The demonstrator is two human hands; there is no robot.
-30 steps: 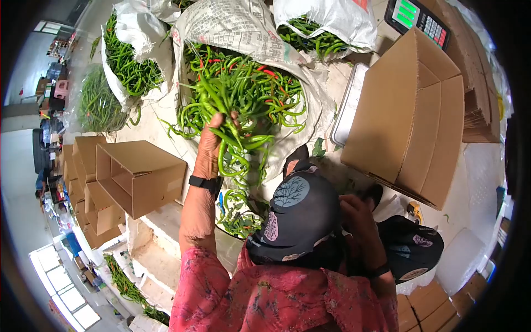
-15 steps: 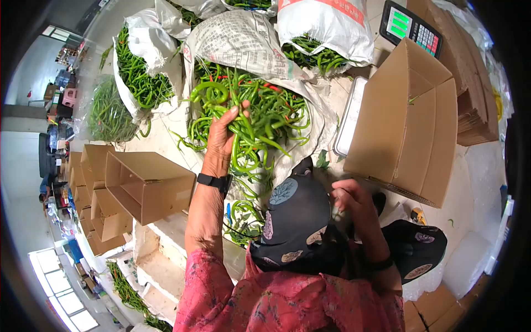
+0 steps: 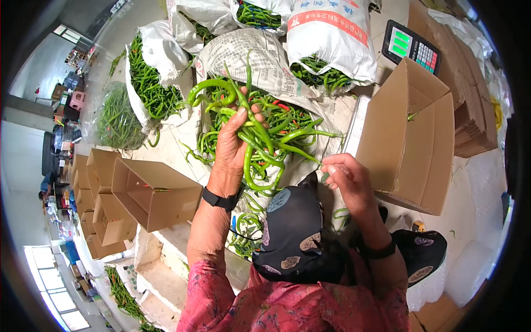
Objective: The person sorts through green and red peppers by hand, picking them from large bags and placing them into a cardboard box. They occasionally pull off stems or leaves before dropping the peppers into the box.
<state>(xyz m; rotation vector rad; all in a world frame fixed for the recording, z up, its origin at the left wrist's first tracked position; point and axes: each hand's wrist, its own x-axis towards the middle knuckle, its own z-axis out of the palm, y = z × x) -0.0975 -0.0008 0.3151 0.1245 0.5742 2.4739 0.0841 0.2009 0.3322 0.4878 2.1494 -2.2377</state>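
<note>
A bunch of long, curly green chili peppers (image 3: 260, 130) is gripped in my left hand (image 3: 235, 138), its fingers wrapped round them. My right hand (image 3: 351, 180) is closed in a pinch at the thin end of one pepper (image 3: 301, 153) that sticks out of the bunch. Beneath my left hand, a heap of green peppers with a few red ones (image 3: 287, 113) lies in the mouth of an opened woven sack (image 3: 243, 52). More loose peppers (image 3: 249, 224) lie on the floor beside my knee.
At right, an open cardboard box (image 3: 412, 144) stands on a scale's platform (image 3: 357, 124), near its display (image 3: 412, 47). Several open boxes (image 3: 157, 193) stand at left. Sacks of peppers (image 3: 160, 77) line the back, with flattened cardboard (image 3: 470, 105) at far right.
My right hand has moved up and left from beside my knee to the end of a held pepper. My left hand still holds the bunch, now turned more toward the right. The view has shifted slightly.
</note>
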